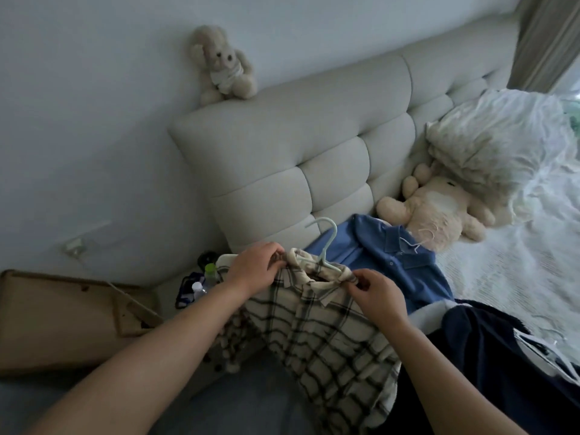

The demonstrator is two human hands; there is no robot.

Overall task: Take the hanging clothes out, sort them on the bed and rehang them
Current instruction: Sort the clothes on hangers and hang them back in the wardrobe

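A cream plaid shirt (317,334) lies at the near edge of the bed (518,271) with a pale green hanger (326,246) in its neck. The left hand (254,268) pinches the collar's left side, the right hand (376,293) pinches its right side. Just beyond lies a blue polo shirt (398,262), touching a plush toy (439,211) beneath a pillow (492,146). Dark navy clothing (489,356) lies to the right.

Soft woven plaid shirt (317,334), smooth pale plastic hanger (326,246) between the gripping hands, matt padded fabric headboard (282,146) beyond
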